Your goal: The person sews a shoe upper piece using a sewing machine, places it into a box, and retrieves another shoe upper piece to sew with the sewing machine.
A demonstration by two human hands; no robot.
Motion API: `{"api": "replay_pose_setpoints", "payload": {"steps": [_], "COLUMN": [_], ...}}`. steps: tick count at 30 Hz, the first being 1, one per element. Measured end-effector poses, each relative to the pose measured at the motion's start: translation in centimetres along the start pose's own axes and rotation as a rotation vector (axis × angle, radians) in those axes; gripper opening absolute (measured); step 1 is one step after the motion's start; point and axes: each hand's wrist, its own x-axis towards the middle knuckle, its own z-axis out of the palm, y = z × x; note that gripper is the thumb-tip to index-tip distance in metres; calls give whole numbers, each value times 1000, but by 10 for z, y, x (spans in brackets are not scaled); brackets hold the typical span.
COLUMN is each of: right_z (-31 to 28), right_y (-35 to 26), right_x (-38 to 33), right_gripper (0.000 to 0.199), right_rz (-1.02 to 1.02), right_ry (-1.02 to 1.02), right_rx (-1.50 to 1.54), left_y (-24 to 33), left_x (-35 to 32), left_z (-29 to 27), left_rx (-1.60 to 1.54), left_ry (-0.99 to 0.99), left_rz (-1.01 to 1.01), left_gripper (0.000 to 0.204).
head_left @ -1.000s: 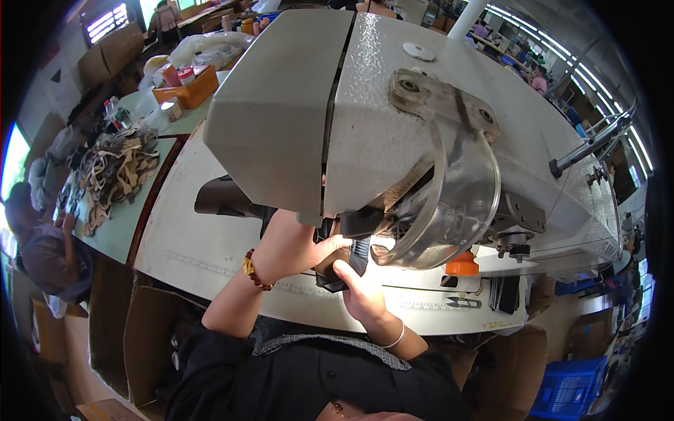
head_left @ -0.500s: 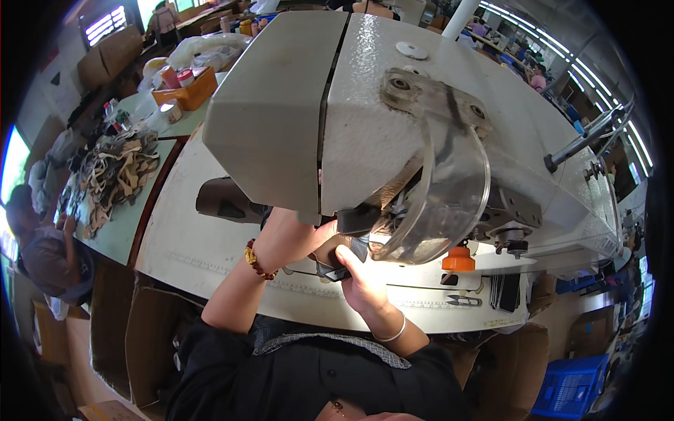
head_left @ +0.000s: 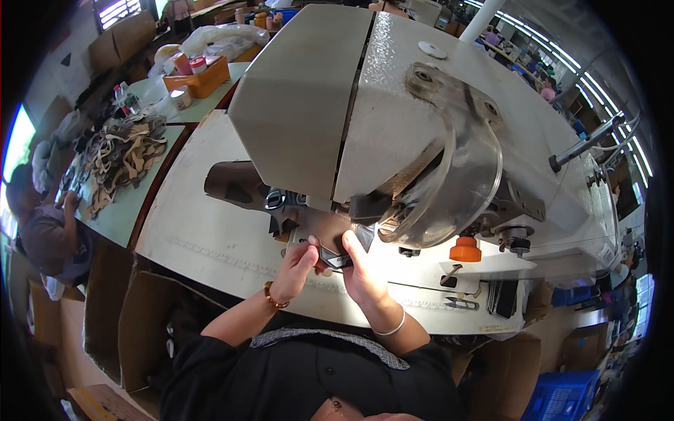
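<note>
Beneath the head of a white sewing machine (head_left: 302, 91), a brown leather piece (head_left: 324, 228) with a black edge lies on the machine bed. My left hand (head_left: 295, 270) pinches its near left edge between thumb and fingers. From the other side my right hand (head_left: 364, 277) grips the piece, thumb on top and fingers partly hidden. More dark brown leather pieces (head_left: 235, 184) with metal buckles (head_left: 275, 198) lie to the left, behind my left hand. A clear curved guard (head_left: 474, 182) hides the needle area, which is brightly lit.
Thread snips (head_left: 462, 303) lie on the white table (head_left: 203, 231), right of my hands. An orange knob (head_left: 465, 249) hangs under the machine arm. Leather scraps (head_left: 126, 161) cover a green table at left, where another person (head_left: 45, 224) works. Cardboard boxes (head_left: 144, 337) stand below the table edge.
My left hand has drawn back from under the machine head toward me, to the near edge of the leather piece. The buckles now show. My right hand stays on the piece.
</note>
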Motion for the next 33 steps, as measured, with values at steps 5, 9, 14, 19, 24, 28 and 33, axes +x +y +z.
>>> {"api": "replay_pose_setpoints", "payload": {"steps": [5,9,14,19,24,28,33], "right_z": [-11,-25,-41,-64,-52,-53,-54], "right_y": [19,1,-25,-34,-54,-52,-48], "right_x": [5,0,-15,3,22,32,26], "right_gripper": [18,15,12,34,34,26,23], "right_rz": [-94,-111,-654,-1486,-1509,-1528,-1533], "right_ry": [140,-18,2,-14,-450,-427,-398], "right_rx": [-93,-527,-1266,-1646,-1685,-1567,-1699], "left_y": [7,32,34,34,37,36,48], "left_x": [27,46,50,52,53,55,58], "left_z": [12,28,22,21,27,27,35], "left_rx": [-415,-368,-330,-335,-256,-212,-294], "left_ry": [147,285,204,185,230,218,277], "left_rz": [-148,-167,-74,-69,-21,27,37], "left_gripper": [36,21,13,13,15,16,16]}}
